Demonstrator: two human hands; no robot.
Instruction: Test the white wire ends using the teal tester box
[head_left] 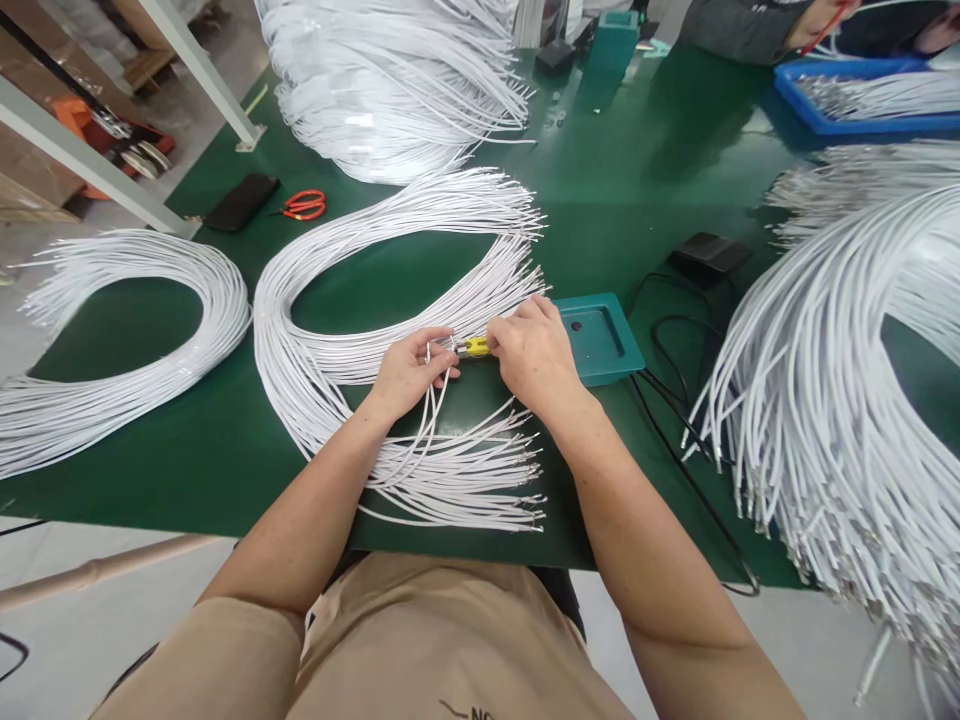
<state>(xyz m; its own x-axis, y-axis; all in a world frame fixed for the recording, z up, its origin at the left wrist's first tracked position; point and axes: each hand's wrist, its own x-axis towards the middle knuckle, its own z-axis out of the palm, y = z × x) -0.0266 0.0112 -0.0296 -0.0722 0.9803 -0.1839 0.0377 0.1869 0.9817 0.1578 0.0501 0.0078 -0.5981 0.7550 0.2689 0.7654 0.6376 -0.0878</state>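
Over the middle of the bench, my left hand (411,372) pinches a few white cables (430,410) near their ends. My right hand (529,348) is closed around yellow-handled pliers (475,347), whose metal nose points left and meets the cable ends at my left fingertips. The exact contact there is too small to make out. Beneath and behind both hands lies a large looped bundle of white cables (274,300) with metal-tipped ends. One group of its ends fans out between my forearms. Just right of my right hand is a teal tray-shaped device (634,350).
More white cable bundles lie at left (217,270), at the back (390,80) and at right (817,350). Red-handled scissors (304,205) and a black phone (242,202) rest back left. Black cords (667,400) run right. Across the bench, a co-worker's sleeve (739,30) is near a blue tray (832,125).
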